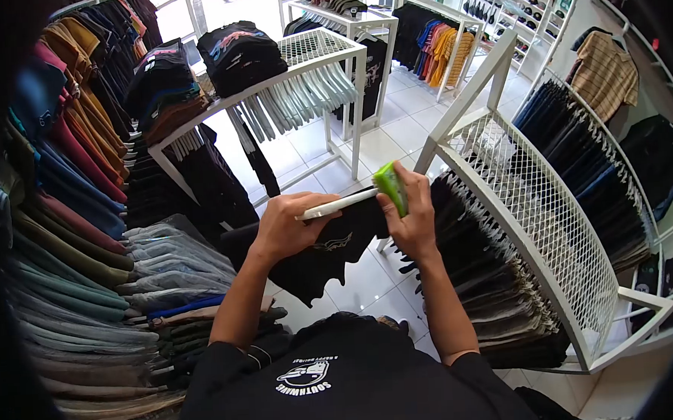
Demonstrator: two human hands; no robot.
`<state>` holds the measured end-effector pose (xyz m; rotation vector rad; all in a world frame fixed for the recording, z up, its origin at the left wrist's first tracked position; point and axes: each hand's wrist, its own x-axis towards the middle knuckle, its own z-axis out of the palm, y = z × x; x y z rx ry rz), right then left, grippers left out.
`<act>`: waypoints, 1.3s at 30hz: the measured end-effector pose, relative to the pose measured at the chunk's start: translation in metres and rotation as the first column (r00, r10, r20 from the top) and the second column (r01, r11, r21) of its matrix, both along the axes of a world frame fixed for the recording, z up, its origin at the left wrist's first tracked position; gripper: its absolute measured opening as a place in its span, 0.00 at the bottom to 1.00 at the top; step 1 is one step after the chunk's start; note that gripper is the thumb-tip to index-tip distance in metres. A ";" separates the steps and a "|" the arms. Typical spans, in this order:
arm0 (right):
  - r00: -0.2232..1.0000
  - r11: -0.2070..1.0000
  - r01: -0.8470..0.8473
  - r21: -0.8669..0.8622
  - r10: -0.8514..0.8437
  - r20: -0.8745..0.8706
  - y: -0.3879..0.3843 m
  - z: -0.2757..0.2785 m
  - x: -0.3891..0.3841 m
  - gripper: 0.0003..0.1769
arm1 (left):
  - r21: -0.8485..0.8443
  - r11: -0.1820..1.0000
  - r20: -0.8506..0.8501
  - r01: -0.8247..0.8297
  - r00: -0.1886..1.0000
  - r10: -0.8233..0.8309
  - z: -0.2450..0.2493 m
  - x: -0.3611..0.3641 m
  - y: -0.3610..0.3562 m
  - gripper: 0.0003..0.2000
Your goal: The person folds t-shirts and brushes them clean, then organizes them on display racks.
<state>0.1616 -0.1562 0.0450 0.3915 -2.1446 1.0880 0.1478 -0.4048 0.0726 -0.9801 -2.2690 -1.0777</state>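
Observation:
My left hand (283, 226) is closed round a white hanger (329, 208), held up in front of my chest. From it hangs a black garment (338, 251) with a light line print and a jagged-looking lower edge. In my right hand (413, 218) is a small bright green block-like thing (389, 187), gripped between thumb and fingers at the garment's right upper end. Its exact kind is unclear to me.
A white rack (348, 55) ahead bears folded shirts (243, 53) and a row of pale hangers (301, 99). Hanging garments (76, 259) line the left side. On the right stands a white mesh-topped rack (531, 201) with dark trousers (482, 271) below.

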 end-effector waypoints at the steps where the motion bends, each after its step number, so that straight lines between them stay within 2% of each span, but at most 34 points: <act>1: 1.000 0.999 -0.006 0.038 0.007 -0.017 -0.002 -0.001 -0.001 0.30 | 0.000 1.000 0.000 0.000 1.000 0.000 0.001 0.001 -0.002 0.13; 4: 0.975 0.976 0.215 -0.037 -0.212 0.058 0.035 -0.045 -0.043 0.29 | -0.098 0.991 -0.070 -0.092 0.994 0.085 0.005 0.006 -0.015 0.17; 5: 0.904 0.932 0.361 0.024 -0.356 0.237 0.051 -0.056 -0.048 0.28 | -0.130 0.986 -0.070 -0.104 0.993 0.096 0.005 0.009 -0.020 0.20; 7: 0.882 0.906 0.420 0.054 -0.421 0.213 0.061 -0.049 -0.045 0.28 | -0.165 0.980 -0.073 -0.114 0.992 0.103 0.005 0.009 -0.027 0.22; 8: 0.883 0.906 0.419 0.054 -0.421 0.210 0.061 -0.047 -0.045 0.28 | -0.207 0.969 -0.113 -0.134 0.987 0.112 0.004 0.010 -0.028 0.25; 10: 0.967 0.971 0.237 -0.030 -0.233 0.106 0.036 -0.006 -0.028 0.29 | -0.249 0.956 -0.147 -0.152 0.982 0.118 0.003 0.010 -0.026 0.28; 13: 0.998 0.996 -0.042 0.076 0.038 0.043 0.001 0.023 -0.014 0.30 | -0.294 0.946 -0.245 -0.138 0.967 0.065 0.005 0.006 -0.016 0.31; 15: 0.999 0.992 -0.001 0.124 -0.004 0.042 0.003 0.015 -0.022 0.30 | -0.341 0.932 -0.298 -0.123 0.954 0.016 0.003 0.004 -0.015 0.32; 16: 0.998 0.984 0.037 0.172 -0.046 0.043 0.007 0.008 -0.028 0.30 | -0.373 0.913 -0.325 -0.166 0.945 0.039 0.004 0.006 -0.016 0.31; 17: 0.988 0.988 0.115 0.100 -0.124 0.095 0.019 -0.002 -0.038 0.30 | -0.373 0.913 -0.325 -0.166 0.945 0.039 0.002 0.007 -0.019 0.31; 19: 0.903 0.922 0.343 0.180 -0.376 0.206 0.057 -0.031 -0.061 0.30 | -0.407 0.894 -0.376 -0.188 0.926 0.023 -0.002 0.011 -0.025 0.29; 23: 0.894 0.912 0.407 0.058 -0.410 0.179 0.070 -0.021 -0.052 0.30 | -0.416 0.878 -0.403 -0.236 0.913 0.055 -0.010 0.013 -0.030 0.28; 25: 0.978 0.980 0.199 0.009 -0.199 0.056 0.039 0.011 -0.032 0.30 | -0.430 0.873 -0.408 -0.230 0.912 0.039 -0.010 0.011 -0.026 0.28; 27: 1.000 0.997 -0.018 0.077 0.017 0.016 0.012 0.029 -0.017 0.31 | -0.444 0.868 -0.421 -0.221 0.907 0.015 -0.009 0.010 -0.020 0.28; 29: 0.999 0.977 -0.053 0.205 0.050 0.022 0.000 0.032 -0.010 0.32 | -0.454 0.861 -0.460 -0.228 0.888 -0.007 -0.008 0.010 -0.016 0.27; 31: 0.995 0.975 0.082 0.205 -0.092 0.042 0.014 0.013 -0.025 0.30 | -0.451 0.862 -0.479 -0.232 0.878 -0.014 -0.010 0.010 -0.019 0.27; 33: 0.946 0.939 0.276 0.203 -0.303 0.115 0.056 -0.013 -0.053 0.31 | -0.436 0.864 -0.510 -0.252 0.860 -0.007 -0.016 0.012 -0.025 0.25; 35: 0.810 0.822 0.469 0.324 -0.547 0.213 0.087 -0.025 -0.060 0.31 | -0.432 0.868 -0.514 -0.246 0.857 -0.013 -0.021 0.017 -0.028 0.24; 37: 0.861 0.880 0.459 0.121 -0.474 0.184 0.086 -0.012 -0.049 0.31 | -0.429 0.856 -0.519 -0.288 0.854 0.027 -0.024 0.020 -0.029 0.25; 39: 0.938 0.942 0.330 0.056 -0.334 0.097 0.063 0.003 -0.036 0.30 | -0.433 0.858 -0.520 -0.276 0.854 0.013 -0.026 0.018 -0.028 0.25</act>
